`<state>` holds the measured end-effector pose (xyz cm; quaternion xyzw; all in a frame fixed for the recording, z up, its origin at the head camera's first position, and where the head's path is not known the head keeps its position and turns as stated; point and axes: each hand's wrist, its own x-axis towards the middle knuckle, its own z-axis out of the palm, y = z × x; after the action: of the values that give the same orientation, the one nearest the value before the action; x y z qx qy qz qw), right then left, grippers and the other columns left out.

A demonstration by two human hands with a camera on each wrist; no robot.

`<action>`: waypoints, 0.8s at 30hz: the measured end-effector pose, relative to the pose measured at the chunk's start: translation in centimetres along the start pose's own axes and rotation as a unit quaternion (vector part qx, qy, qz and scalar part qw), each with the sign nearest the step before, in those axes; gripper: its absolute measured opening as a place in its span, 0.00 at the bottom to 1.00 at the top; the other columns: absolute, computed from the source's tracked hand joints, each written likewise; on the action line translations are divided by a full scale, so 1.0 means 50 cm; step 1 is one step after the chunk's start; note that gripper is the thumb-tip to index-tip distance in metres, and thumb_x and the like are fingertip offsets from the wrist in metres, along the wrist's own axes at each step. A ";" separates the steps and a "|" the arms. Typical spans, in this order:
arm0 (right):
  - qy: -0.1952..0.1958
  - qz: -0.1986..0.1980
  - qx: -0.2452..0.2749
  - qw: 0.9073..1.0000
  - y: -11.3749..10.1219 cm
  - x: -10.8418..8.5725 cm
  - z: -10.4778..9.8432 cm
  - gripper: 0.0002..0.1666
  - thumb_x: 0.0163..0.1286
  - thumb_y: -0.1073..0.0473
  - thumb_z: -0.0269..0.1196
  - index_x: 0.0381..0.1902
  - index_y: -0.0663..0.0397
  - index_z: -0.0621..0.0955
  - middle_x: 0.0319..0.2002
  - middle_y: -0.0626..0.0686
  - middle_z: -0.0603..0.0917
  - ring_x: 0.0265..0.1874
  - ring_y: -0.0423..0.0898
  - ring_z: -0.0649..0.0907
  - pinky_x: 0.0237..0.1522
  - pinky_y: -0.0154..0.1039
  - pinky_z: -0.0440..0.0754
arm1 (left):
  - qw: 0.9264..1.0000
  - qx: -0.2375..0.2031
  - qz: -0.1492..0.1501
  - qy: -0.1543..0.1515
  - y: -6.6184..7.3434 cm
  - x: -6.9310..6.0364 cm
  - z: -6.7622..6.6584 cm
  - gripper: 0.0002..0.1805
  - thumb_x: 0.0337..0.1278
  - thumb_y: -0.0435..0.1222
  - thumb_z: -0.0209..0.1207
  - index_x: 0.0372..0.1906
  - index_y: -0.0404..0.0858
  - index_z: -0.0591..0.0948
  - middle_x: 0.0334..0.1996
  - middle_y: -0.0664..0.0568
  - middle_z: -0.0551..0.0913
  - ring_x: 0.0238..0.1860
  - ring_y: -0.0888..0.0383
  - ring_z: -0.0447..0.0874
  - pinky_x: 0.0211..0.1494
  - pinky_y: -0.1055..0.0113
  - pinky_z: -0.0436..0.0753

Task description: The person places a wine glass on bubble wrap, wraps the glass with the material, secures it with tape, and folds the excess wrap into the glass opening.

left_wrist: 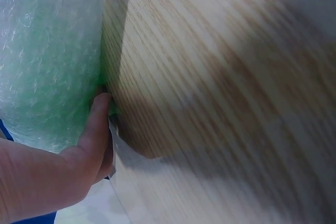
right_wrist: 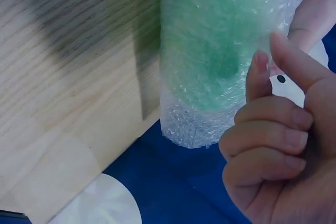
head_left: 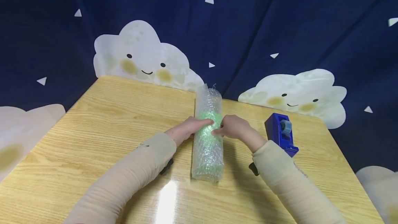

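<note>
A long roll of bubble wrap [head_left: 207, 153] lies lengthwise on the table, with something green showing through it. My left hand [head_left: 190, 128] grips its left side, the thumb across the top and the fingers low against the side. From the right, my right hand [head_left: 235, 127] reaches to the top of the roll. In the right wrist view that hand's thumb and bent index finger [right_wrist: 259, 77] are at the wrap with a small gap between their tips, and the other fingers are curled. No item shows between those tips.
On the right of the wooden table [head_left: 124, 113] stands a blue tape dispenser [head_left: 275, 132] with a roll of clear tape [head_left: 286, 127]. A dark blue curtain [head_left: 236, 20] with white clouds hangs behind the table's far edge.
</note>
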<state>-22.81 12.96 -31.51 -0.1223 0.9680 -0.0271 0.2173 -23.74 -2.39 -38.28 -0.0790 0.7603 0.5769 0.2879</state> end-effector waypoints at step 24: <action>-0.043 -0.012 0.150 0.988 0.061 0.016 0.037 0.38 0.60 0.30 0.55 0.36 0.61 0.84 0.30 0.52 0.84 0.31 0.46 0.79 0.36 0.39 0.77 | 1.000 -0.012 0.010 -0.007 -0.006 -0.002 -0.006 0.53 0.49 0.57 0.59 0.72 0.32 0.50 0.72 0.40 0.52 0.69 0.44 0.58 0.71 0.49 0.60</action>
<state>-23.42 15.73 -33.84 -0.1008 0.9412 -0.1692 0.2747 -23.63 -2.77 -38.46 -0.0703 0.7521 0.5893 0.2865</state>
